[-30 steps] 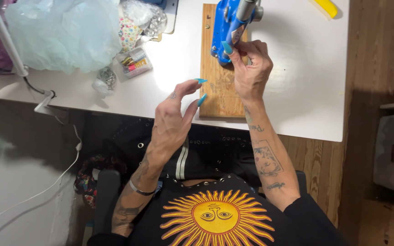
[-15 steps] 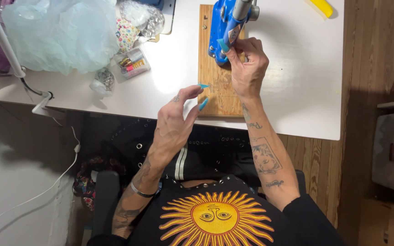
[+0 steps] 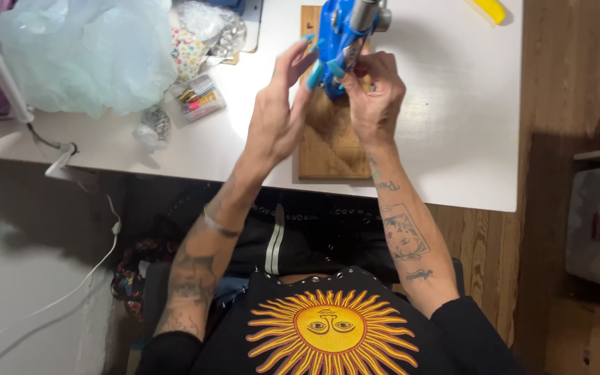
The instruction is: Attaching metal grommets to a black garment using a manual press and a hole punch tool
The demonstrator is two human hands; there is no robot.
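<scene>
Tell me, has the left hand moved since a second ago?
Yes. The left hand has gone up from the near end of the wooden board to the blue machine, by the right hand.

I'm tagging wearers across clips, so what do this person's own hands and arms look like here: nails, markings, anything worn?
Both hands carry long turquoise nails. The left hand has a thin silver bangle at the wrist and dark tattoos up the forearm. The right hand leads to a forearm with small script tattoos and a framed picture tattoo. Black sleeves are pushed up towards the elbows.
</scene>
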